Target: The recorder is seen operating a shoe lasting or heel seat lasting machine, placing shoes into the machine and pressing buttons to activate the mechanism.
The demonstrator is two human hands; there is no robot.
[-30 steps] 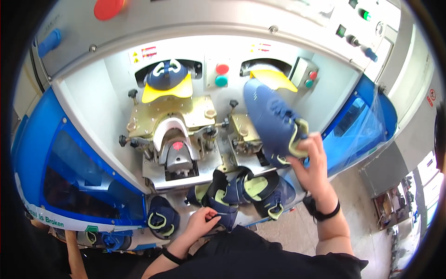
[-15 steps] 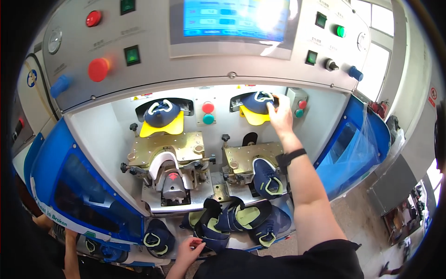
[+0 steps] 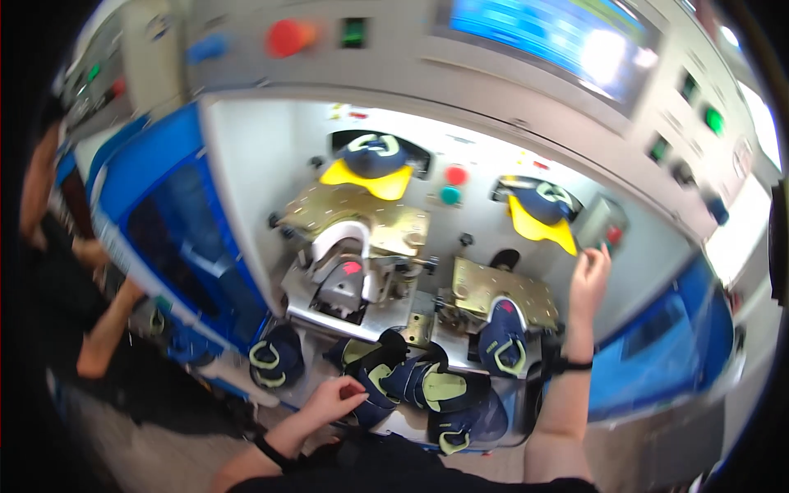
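Note:
My right hand [image 3: 590, 279] is raised just below a small control box [image 3: 608, 226] with a red and a green button; its fingers point up, somewhat blurred, and hold nothing I can see. Left of it, a navy shoe upper with a yellow flap [image 3: 542, 209] sits on the right upper mould. My left hand [image 3: 333, 400], fingers loosely bent and apart, hovers at the near edge beside a pile of navy shoes with lime lining [image 3: 444, 390]. One navy shoe [image 3: 503, 341] rests on the right lower station. Another upper with a yellow flap [image 3: 374, 160] sits on the left mould.
A brass-plated clamp with a grey form [image 3: 341, 283] stands at the left station. A single navy shoe [image 3: 277, 355] lies at the shelf's left. Blue side guards [image 3: 177, 238] flank the machine; a control panel [image 3: 362, 62] spans above. At far left another person's arm [image 3: 107, 329] shows.
My right hand has left the right-hand shoe upper and moved down and right, toward the button box. My head has turned and tilted, so the view swings; the left hand stays by the shoe pile.

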